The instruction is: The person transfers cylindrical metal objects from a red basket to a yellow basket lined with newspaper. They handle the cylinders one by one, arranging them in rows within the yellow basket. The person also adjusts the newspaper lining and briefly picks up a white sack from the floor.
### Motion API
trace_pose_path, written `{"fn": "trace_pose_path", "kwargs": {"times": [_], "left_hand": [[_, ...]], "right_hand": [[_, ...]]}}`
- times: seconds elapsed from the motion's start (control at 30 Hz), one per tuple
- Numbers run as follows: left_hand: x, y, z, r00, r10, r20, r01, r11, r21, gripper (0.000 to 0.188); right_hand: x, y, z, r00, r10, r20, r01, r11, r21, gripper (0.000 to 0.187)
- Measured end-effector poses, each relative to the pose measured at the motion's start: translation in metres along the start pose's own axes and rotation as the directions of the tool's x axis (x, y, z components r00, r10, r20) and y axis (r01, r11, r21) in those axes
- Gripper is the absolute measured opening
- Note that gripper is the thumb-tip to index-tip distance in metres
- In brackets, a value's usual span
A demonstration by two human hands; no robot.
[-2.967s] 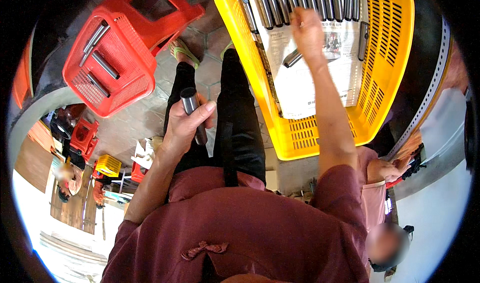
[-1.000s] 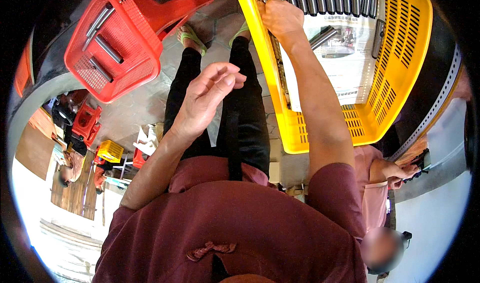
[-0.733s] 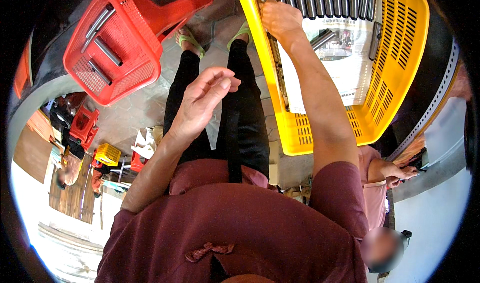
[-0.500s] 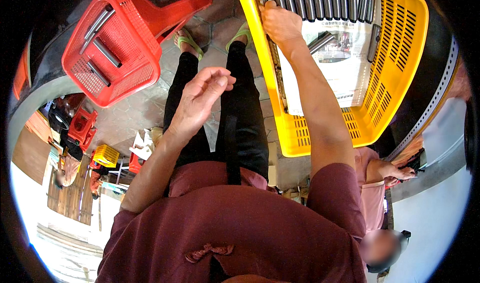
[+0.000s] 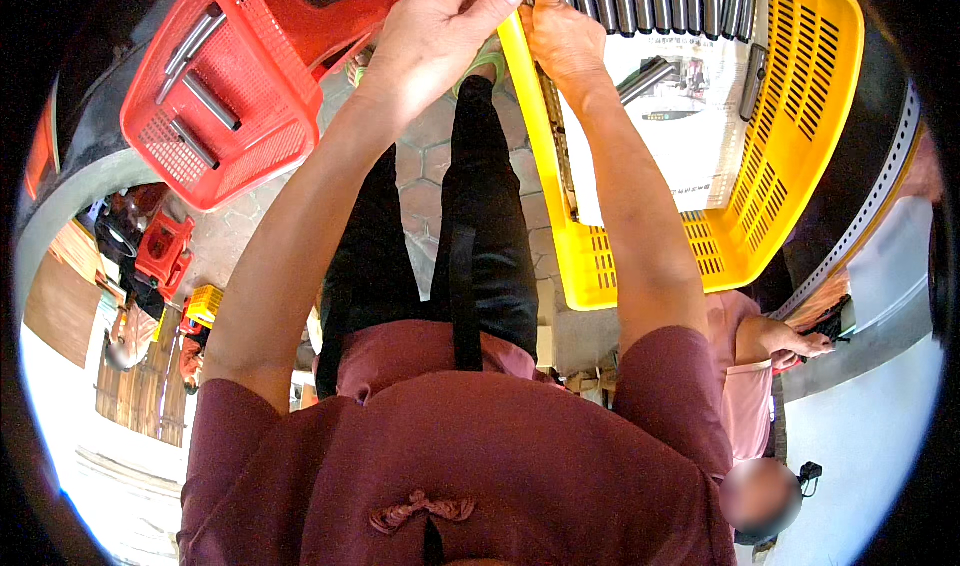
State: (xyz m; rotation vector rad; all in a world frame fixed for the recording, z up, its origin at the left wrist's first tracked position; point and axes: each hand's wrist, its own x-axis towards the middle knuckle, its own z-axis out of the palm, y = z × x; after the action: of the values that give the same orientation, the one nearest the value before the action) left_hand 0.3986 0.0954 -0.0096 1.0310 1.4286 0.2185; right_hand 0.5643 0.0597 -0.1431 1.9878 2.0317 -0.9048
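A yellow plastic basket (image 5: pixel 583 284) stands at my right, lined with printed paper (image 5: pixel 600 181). Along its far side lies a row of several dark, shiny tube-like pieces (image 5: pixel 665 6). Inside the basket, at the row's left end, my right hand (image 5: pixel 568 41) is closed; its fingers hide what they may hold. My left hand (image 5: pixel 430 41) is at the basket's left rim, thumb lying over the edge and the other fingers curled out of sight. On the paper rests a loose dark piece (image 5: pixel 645 81), and another dark piece (image 5: pixel 753 83) leans by the right wall.
A red basket (image 5: pixel 310 131) with several metal tubes (image 5: pixel 212 103) sits far left, beside a red plastic stool (image 5: pixel 340 11). At the lower right, a person in pink (image 5: pixel 742 366) is at work. Red stools (image 5: pixel 163 251) and a small yellow basket (image 5: pixel 205 306) stand at left.
My left hand has moved forward and right, from above my legs to the yellow basket's left rim. My right hand stays at the row's left end. The yellow basket has shifted very slightly.
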Motion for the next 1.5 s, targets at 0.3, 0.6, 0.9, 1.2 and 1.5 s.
{"fn": "trace_pose_path", "kwargs": {"times": [0.3, 0.6, 0.9, 1.2, 1.5], "left_hand": [[0.001, 0.009, -0.002, 0.985, -0.026, 0.172, 0.092, 0.917, -0.389, 0.03], [0.005, 0.004, 0.001, 0.996, -0.019, 0.088, 0.036, 0.979, -0.2, 0.039], [0.006, 0.001, 0.002, 0.996, -0.014, 0.09, 0.033, 0.977, -0.212, 0.038], [0.007, -0.004, 0.001, 0.993, -0.005, 0.118, 0.035, 0.967, -0.251, 0.04], [0.007, -0.002, 0.001, 0.993, 0.019, 0.113, 0.008, 0.972, -0.235, 0.039]], "right_hand": [[-0.009, 0.006, 0.018, 0.981, 0.028, -0.19, 0.008, 0.982, 0.188, 0.04], [-0.004, 0.017, 0.003, 0.906, 0.046, -0.42, 0.014, 0.99, 0.137, 0.039], [-0.015, 0.016, 0.01, 0.933, -0.03, -0.359, 0.101, 0.978, 0.18, 0.026], [-0.011, -0.003, 0.005, 0.989, 0.086, -0.121, -0.062, 0.979, 0.194, 0.037], [-0.012, 0.003, 0.004, 0.991, -0.032, -0.129, 0.048, 0.991, 0.121, 0.025]]}}
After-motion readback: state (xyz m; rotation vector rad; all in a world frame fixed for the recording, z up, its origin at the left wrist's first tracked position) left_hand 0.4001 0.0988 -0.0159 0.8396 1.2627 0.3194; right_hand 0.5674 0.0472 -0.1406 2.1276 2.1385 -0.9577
